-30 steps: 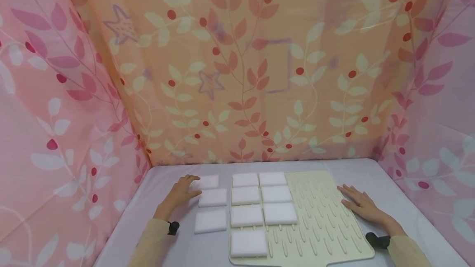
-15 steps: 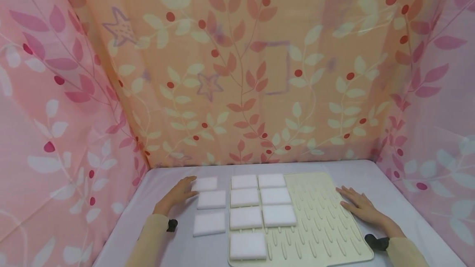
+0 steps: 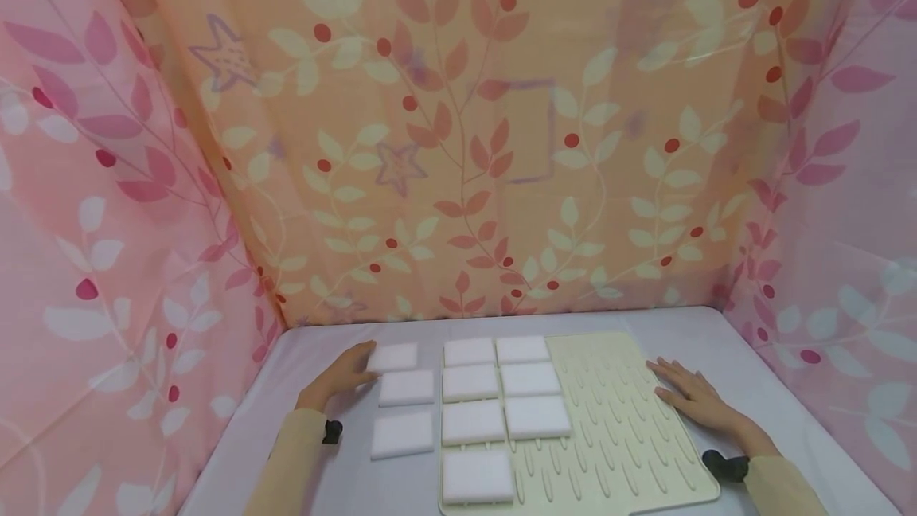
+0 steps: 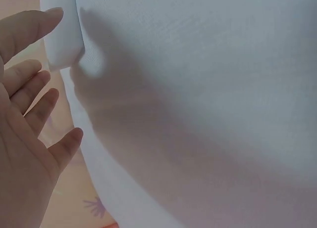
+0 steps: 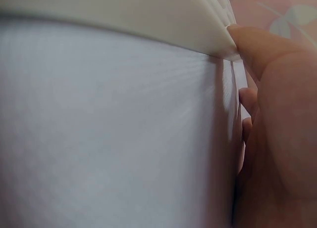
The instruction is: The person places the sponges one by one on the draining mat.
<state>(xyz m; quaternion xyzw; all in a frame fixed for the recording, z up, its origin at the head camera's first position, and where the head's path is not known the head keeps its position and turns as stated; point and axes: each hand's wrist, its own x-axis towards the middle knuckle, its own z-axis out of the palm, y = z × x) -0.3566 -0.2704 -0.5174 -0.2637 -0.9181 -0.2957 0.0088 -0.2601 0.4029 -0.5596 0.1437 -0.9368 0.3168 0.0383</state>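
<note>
Three white sponge-like blocks lie in a column left of a cream ridged mat [image 3: 609,420]. At the far block [image 3: 396,356] my left hand [image 3: 337,377] hovers or rests by the left end, fingers spread and loose; contact cannot be told. In the left wrist view, that hand [image 4: 25,99] shows separated fingers, its thumb overlapping a white block [image 4: 64,40]. The middle block [image 3: 406,388] and the near block [image 3: 402,435] lie flat. Beside the mat's right edge rests my right hand [image 3: 695,398], fingers extended. Its thumb [image 5: 262,47] touches the mat's rim [image 5: 124,15] in the right wrist view.
Several white blocks [image 3: 478,476] sit on the mat's left half in two columns. The mat's right half shows bare raised ridges. A white-covered table [image 3: 329,488] lies beneath. Flower-patterned curtains [image 3: 458,142] enclose the back and sides.
My left hand has drawn slightly left, its fingertips shifting from the far block's near-left area to its left end. The blocks and my right hand keep their places; the head view shifts slightly.
</note>
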